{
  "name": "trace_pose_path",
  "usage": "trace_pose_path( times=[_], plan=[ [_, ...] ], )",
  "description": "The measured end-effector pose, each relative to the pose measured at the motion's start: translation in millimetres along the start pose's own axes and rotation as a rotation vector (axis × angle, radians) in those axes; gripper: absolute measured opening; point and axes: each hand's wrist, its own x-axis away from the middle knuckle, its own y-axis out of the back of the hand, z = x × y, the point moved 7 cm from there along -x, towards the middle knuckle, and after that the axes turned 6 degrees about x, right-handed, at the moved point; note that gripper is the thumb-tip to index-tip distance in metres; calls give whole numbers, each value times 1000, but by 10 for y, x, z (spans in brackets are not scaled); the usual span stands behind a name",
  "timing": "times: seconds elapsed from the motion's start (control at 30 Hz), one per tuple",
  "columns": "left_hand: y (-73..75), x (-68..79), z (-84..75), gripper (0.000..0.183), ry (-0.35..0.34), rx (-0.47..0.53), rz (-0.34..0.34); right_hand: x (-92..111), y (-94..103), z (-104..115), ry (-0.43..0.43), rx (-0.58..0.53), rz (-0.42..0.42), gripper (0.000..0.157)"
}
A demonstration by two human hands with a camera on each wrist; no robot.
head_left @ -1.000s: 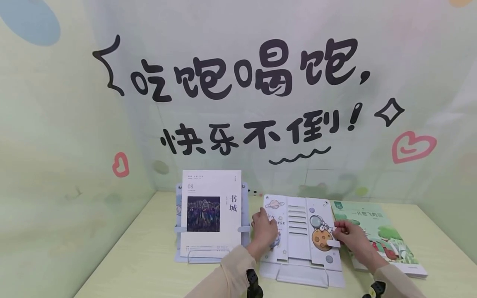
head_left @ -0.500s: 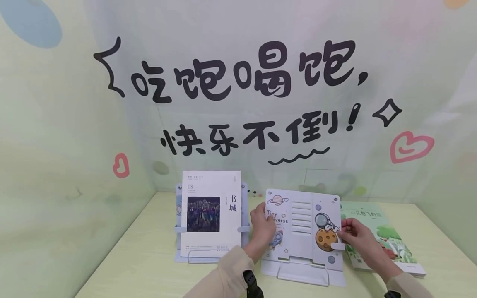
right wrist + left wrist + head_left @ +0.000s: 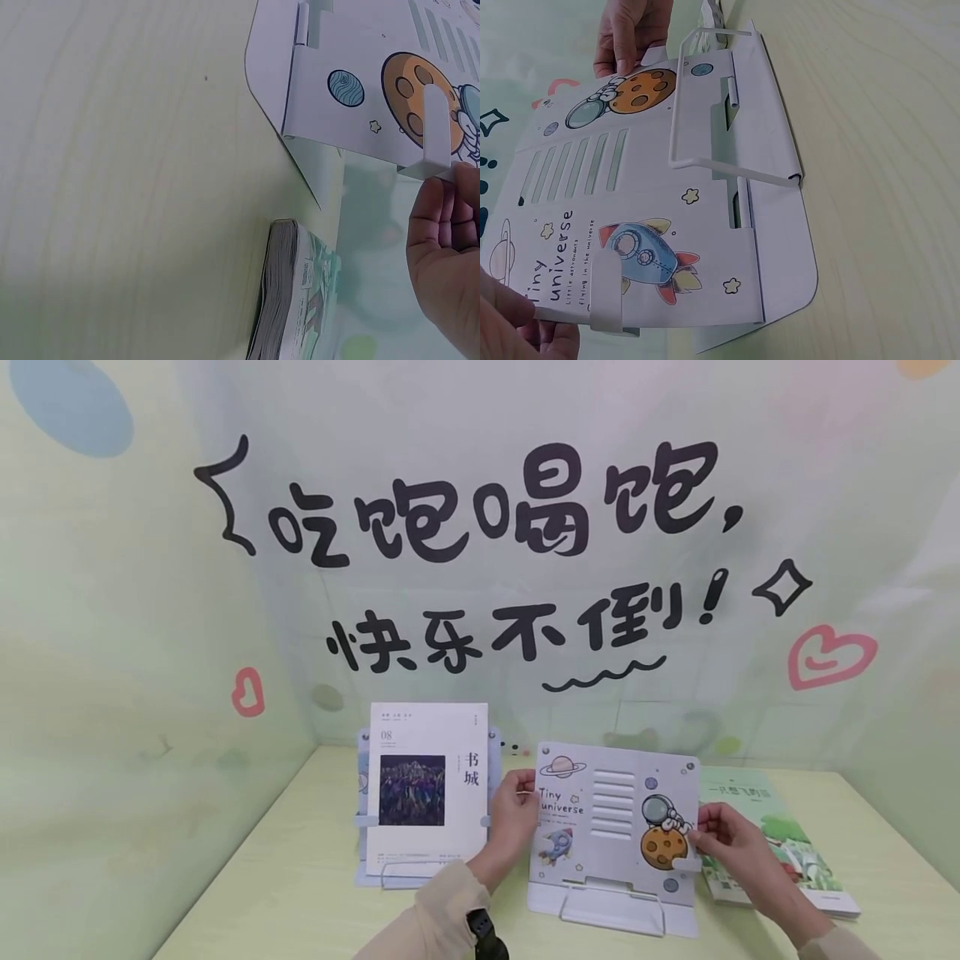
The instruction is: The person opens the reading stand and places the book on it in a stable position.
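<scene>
A white book stand [image 3: 618, 857] printed with a planet, a rocket and an astronaut stands at the middle right in the head view. Its back plate leans up from a flat base, with a wire page holder [image 3: 611, 914] in front. My left hand [image 3: 513, 814] pinches the plate's left edge; in the left wrist view, thumb and fingers sit just beyond a white side clip [image 3: 607, 289]. On the opposite edge my right hand [image 3: 738, 852] pinches the plate, close by the other white clip [image 3: 436, 131]. Most of the left fingers are hidden behind the plate in the head view.
To the left, a white book [image 3: 412, 852] with a dark picture rests on a second, pale blue stand [image 3: 363, 860]. A green picture book [image 3: 813, 860] lies flat on the pale table [image 3: 285, 868] behind my right hand. A printed backdrop [image 3: 480, 427] rises behind.
The plate's side panels have spread outward and now lie flatter. My right hand moved right with its edge; my left hand shifted from the plate's front to its left edge.
</scene>
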Motion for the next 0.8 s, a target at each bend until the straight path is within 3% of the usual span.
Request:
trace_pose_path(
  times=[0.3,0.37,0.43,0.57,0.67,0.8],
  plan=[
    [22,2,-19,27,-13,-36,51,57,26,45,76,11,-52,23],
    [41,6,-80,28,-46,-49,39,72,24,62,86,20,-68,22],
    [54,2,-183,32,-115,-72,21,86,15,79,91,27,-77,22],
    [-13,-3,-498,40,-319,-170,17,114,-9,93,72,34,-82,21],
    [-203,22,-716,38,-469,-294,89,144,-15,89,51,36,-100,22],
    [-542,111,-873,31,-648,-500,209,210,-33,104,59,49,-149,20]
  ],
)
